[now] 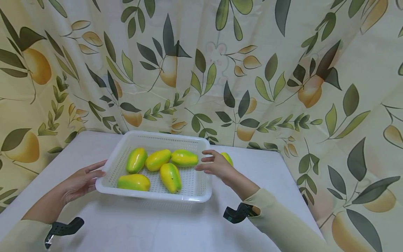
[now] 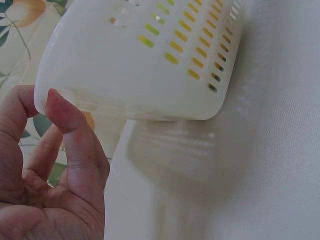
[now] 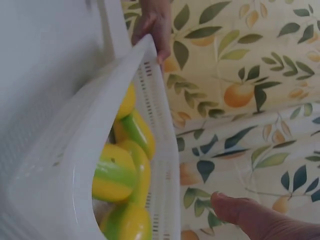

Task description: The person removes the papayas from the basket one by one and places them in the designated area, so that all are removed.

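A white plastic basket (image 1: 154, 198) with slotted walls holds several yellow-and-green, papaya-like fruits (image 1: 170, 177). At its left end, my left hand (image 1: 78, 183) pinches the rim between thumb and fingers, as the left wrist view shows closely. My right hand (image 1: 217, 165) is at the opposite end, fingers apart and reaching over the right rim. In the right wrist view its thumb (image 3: 245, 212) stands away from the basket wall; whether the other fingers touch the rim I cannot tell. Another yellow-green fruit (image 1: 227, 158) lies outside the basket, partly hidden behind the right hand.
A white cloth covers the table (image 1: 151, 227) under the basket. Behind it hangs a curtain (image 1: 201, 70) printed with leaves and fruit. Each wrist wears a black camera mount, one on the left (image 1: 66, 227) and one on the right (image 1: 237, 213).
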`<move>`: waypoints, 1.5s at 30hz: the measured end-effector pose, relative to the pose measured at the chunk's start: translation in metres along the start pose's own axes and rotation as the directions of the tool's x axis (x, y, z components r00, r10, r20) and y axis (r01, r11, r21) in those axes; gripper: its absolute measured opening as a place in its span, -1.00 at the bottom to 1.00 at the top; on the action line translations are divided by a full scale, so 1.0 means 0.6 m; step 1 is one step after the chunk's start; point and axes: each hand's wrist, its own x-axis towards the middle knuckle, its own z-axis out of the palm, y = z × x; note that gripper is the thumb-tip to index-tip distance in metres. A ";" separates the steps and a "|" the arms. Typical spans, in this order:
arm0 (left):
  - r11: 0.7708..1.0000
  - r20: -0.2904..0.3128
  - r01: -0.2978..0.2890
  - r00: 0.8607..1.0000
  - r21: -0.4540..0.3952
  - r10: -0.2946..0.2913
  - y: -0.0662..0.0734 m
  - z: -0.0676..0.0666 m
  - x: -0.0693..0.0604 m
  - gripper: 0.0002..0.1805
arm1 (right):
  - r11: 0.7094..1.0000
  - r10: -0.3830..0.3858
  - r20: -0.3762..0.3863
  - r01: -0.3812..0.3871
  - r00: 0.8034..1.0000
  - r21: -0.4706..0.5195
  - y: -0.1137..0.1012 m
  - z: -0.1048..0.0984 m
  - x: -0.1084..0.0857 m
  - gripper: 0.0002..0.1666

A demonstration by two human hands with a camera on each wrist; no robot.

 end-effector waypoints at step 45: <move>1.000 0.022 -0.002 1.000 -0.029 0.002 -0.006 -0.004 0.003 -0.59 | 0.997 -0.080 0.043 0.079 0.996 0.011 0.022 0.128 0.046 -0.09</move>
